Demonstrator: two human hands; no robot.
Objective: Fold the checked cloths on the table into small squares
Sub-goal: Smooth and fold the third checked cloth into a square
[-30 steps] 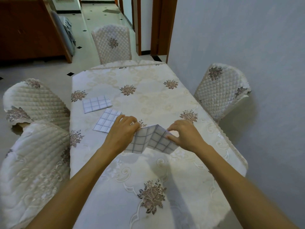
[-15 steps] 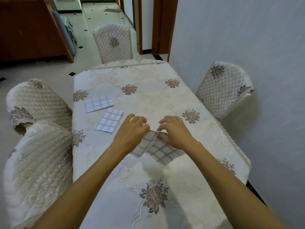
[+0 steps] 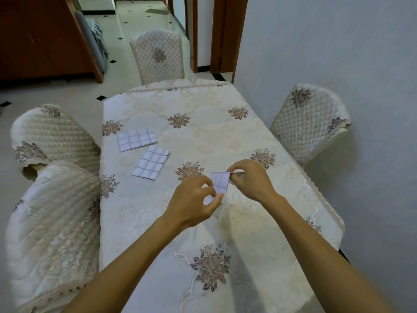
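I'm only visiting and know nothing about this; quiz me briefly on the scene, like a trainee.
1. True or false: the left hand and right hand both pinch the small checked cloth.
2. The nearer folded cloth lies: A) under the left hand; B) flat on the table, touched by neither hand; C) on a chair.
3. Fill in: the farther folded cloth lies to the hands' ____.
Key: 1 true; 2 B; 3 left.

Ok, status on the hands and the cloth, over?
Left hand and right hand both pinch the checked cloth, one end each. Cloth folded narrow. Far folded cloth and near folded cloth lie to the left, not in the way.
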